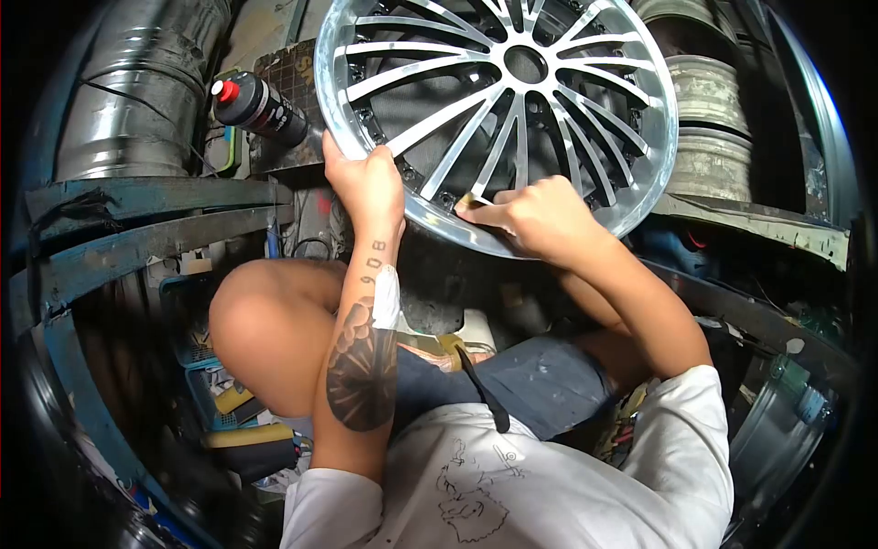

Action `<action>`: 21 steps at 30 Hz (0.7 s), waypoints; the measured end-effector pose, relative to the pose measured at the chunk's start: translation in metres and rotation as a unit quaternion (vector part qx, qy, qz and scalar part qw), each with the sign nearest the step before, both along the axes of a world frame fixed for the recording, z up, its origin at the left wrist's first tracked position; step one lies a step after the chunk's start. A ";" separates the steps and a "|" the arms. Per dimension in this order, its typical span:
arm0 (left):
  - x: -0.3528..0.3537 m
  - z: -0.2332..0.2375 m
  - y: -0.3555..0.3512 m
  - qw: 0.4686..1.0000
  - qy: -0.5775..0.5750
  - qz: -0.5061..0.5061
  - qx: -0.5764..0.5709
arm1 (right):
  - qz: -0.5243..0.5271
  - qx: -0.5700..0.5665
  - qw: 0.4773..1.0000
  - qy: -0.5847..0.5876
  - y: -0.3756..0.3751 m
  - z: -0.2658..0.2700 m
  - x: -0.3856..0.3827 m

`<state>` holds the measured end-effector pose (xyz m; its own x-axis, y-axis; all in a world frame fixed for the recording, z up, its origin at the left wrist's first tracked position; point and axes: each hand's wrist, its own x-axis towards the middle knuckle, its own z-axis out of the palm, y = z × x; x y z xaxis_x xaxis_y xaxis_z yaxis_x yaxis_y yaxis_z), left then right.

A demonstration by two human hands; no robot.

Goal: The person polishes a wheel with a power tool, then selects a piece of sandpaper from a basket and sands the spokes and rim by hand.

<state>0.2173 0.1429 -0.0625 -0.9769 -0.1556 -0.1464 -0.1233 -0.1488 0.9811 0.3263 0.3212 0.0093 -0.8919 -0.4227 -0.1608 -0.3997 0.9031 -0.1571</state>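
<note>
Metal cylinders (pixel 709 165) flank you. Your left fingers (pixel 379 165) clamp the wheel (pixel 528 90); your right fingers (pixel 485 215) pinch a scrap (pixel 465 200) against it, apparently rubbing; even pressure seems called for next.

Right, far: worn shelf (pixel 761 230), scuffed grey rims (pixel 702 96) stacked. Left, far: blue rack (pixel 165 199) bearing big silver metal cylinders (pixel 137 110).

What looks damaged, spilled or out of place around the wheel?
The long blue beam at left looks worn, its paint scuffed, and ragged black strands hang loosely over it. No spill shows, and the silver multi-spoke metal wheel shows no obvious damage.
</note>
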 end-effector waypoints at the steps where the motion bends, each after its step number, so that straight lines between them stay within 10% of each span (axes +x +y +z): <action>1: -0.001 0.001 -0.001 1.000 0.001 0.007 -0.007 | 0.007 0.006 1.000 -0.007 0.002 0.002 -0.002; 21: 0.002 0.000 0.001 1.000 0.019 0.018 0.007 | 0.057 0.031 0.998 0.012 0.003 0.005 0.002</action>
